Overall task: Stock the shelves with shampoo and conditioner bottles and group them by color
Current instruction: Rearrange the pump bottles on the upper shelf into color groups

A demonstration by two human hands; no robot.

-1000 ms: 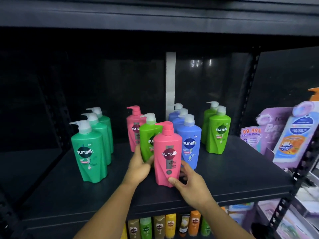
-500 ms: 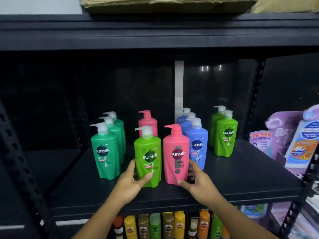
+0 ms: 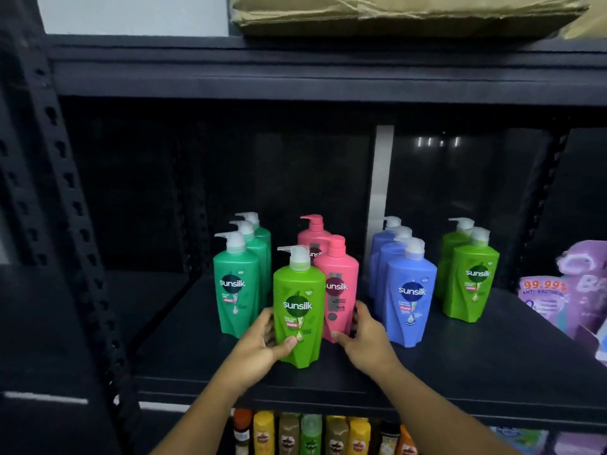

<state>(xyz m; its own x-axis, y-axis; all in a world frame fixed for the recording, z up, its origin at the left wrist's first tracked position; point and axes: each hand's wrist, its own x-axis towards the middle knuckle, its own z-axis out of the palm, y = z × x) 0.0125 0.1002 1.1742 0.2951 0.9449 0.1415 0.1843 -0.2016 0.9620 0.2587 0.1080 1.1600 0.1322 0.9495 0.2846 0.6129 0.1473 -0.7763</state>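
Foreground, below the front edge: a row of small bottles [image 3: 312, 433], yellow, brown, green and orange, stands on the lower tier. Your two forearms rise past them to the black shelf [image 3: 476, 366].

Your left grip [image 3: 259, 343] is clamped on the light green bottle [image 3: 299, 310]: the thumb lies across its lower front and the fingers wrap its left side. This bottle stands upright near the front edge of the shelf, forward of all the others.

Your right grip [image 3: 368, 336] is clamped on the front pink bottle [image 3: 341, 290], thumb at its lower front and fingers round its right side. That bottle is upright, just behind and to the right of the light green one, and partly hidden by it.

Middle ground, left to right: a file of three dark green bottles [image 3: 236, 290] just beside your left grip; a second pink bottle [image 3: 313, 233] directly behind the first; a file of three blue bottles [image 3: 410, 297] near your right grip; then a pair of light green bottles [image 3: 473, 280], one behind the other, well apart from the one you hold.

Right edge: purple packs [image 3: 558, 290], their print blurred.

Far and above: the dark back of the shelf unit, a perforated post [image 3: 62, 178] on the left, and a cardboard box [image 3: 394, 14] on the top tier.
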